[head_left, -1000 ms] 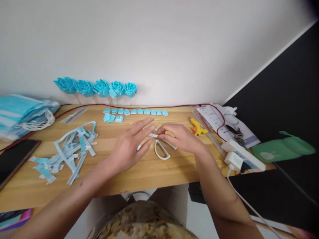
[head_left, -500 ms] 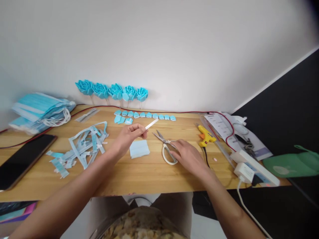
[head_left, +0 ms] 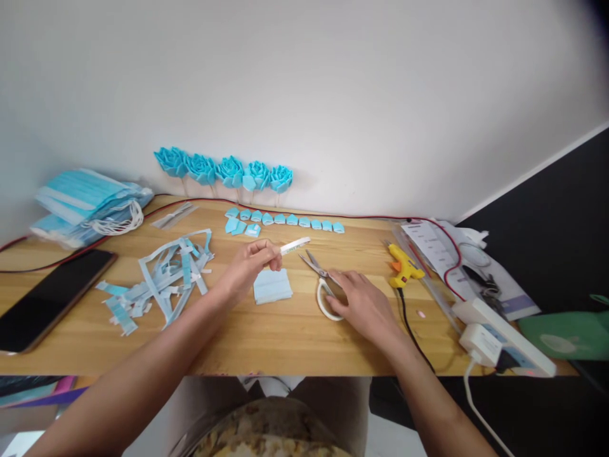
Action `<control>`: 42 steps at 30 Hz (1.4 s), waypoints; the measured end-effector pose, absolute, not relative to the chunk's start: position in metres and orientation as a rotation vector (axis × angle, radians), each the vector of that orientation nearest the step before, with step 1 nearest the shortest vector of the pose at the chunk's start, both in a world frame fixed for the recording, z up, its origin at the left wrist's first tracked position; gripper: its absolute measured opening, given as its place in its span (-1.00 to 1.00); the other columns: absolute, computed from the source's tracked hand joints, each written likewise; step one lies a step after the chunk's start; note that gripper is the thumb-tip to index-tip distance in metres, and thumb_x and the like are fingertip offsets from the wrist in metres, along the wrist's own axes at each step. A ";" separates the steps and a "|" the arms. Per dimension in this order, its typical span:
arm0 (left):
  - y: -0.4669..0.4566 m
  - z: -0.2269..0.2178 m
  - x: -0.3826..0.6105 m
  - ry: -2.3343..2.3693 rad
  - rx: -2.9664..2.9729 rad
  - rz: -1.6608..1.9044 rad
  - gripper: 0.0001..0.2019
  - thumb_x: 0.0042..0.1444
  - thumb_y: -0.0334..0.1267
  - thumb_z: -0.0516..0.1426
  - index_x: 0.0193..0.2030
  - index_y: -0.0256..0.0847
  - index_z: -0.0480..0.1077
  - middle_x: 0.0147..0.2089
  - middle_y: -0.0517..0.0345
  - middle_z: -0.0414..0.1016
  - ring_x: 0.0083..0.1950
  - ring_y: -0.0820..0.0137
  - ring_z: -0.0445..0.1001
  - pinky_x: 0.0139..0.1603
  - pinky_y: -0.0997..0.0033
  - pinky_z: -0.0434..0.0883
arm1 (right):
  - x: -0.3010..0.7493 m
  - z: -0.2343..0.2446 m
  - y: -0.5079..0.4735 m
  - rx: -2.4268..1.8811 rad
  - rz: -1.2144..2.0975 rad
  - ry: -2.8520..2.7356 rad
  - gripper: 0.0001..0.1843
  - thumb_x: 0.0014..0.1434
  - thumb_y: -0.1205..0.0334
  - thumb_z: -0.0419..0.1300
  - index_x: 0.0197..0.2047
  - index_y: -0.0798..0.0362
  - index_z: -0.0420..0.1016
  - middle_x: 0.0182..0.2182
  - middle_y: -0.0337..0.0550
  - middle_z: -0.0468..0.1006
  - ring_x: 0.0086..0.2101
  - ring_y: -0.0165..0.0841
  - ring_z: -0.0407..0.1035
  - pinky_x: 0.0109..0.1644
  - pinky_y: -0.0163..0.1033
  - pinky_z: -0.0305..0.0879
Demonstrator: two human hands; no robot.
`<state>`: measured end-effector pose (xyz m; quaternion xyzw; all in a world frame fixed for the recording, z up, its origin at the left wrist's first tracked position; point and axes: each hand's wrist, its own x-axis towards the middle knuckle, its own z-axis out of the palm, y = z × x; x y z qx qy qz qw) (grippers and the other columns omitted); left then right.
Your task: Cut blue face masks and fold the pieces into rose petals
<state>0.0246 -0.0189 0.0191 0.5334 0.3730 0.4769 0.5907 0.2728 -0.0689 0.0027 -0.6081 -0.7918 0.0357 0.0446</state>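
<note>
My left hand (head_left: 247, 261) is pinched shut on a thin white strip (head_left: 295, 245), holding it a little above the wooden desk (head_left: 266, 330). Just below it lies a folded light-blue piece of mask fabric (head_left: 272, 285). My right hand (head_left: 361, 304) rests on the white handles of the scissors (head_left: 320, 277), fingers curled over them; the blades lie open on the desk, pointing away from me.
A pile of cut blue strips (head_left: 162, 273), a phone (head_left: 47, 298) and a stack of face masks (head_left: 90, 206) lie left. Blue fabric roses (head_left: 223, 170) and a row of small petals (head_left: 285, 221) line the wall. A yellow glue gun (head_left: 403, 265), papers and a power strip (head_left: 504, 327) lie right.
My hands have come apart: the left lifted the white strip away to the left, uncovering the blue fabric piece, and the right settled on the scissor handles. The view shifted left.
</note>
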 end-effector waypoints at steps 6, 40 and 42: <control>-0.017 0.016 0.024 0.851 1.208 1.121 -0.70 0.06 -0.19 0.13 -0.64 -0.19 0.26 -0.58 0.21 0.32 -0.44 0.43 0.32 -0.28 0.37 0.21 | 0.286 0.002 -0.058 -1.887 0.309 -2.160 -0.51 0.11 0.18 0.17 0.14 0.00 0.39 -0.14 -0.02 0.54 -0.12 -0.12 0.42 -0.02 -0.03 0.31; -0.006 0.004 0.021 0.716 0.888 1.237 -0.77 0.08 -0.18 0.25 -0.49 -0.25 0.41 -0.52 0.27 0.34 -0.38 0.48 0.35 -0.02 0.32 0.33 | 0.244 0.006 -0.033 -0.549 1.898 -1.154 -0.51 0.16 -0.06 0.18 0.07 0.02 0.31 -0.44 -0.23 0.30 -0.54 -0.47 0.09 -0.53 -0.35 0.02; -0.005 0.003 0.021 0.701 0.889 1.254 -0.80 0.09 -0.18 0.25 -0.44 -0.25 0.44 -0.50 0.26 0.35 -0.36 0.48 0.35 0.00 0.32 0.32 | 0.244 0.006 -0.034 -0.516 1.923 -1.162 -0.51 0.17 -0.05 0.19 0.08 0.03 0.31 -0.43 -0.23 0.30 -0.52 -0.47 0.11 -0.51 -0.34 0.04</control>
